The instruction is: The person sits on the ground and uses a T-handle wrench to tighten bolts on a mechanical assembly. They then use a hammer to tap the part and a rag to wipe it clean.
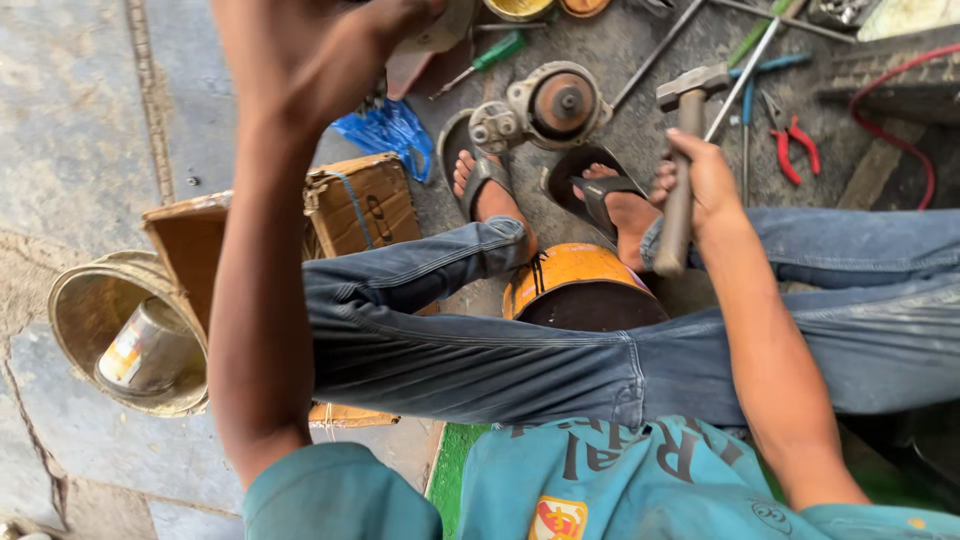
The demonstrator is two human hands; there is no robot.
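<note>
Two red pliers (793, 145) lie near the right hand (705, 180) gripping a hammer (684, 150).

Left arm raised high, hand (385, 25) curled at top; right hand (705, 180) lowered, fingers (668, 178) closed tight

Bare stone floor (70, 120) lies open at the left edge. Ahead, a motor part (545, 105), pliers (790, 145), screwdriver (495, 52) and rods (745, 70) crowd the ground; a box (360, 205) and tin (125, 335) block the near left.
</note>
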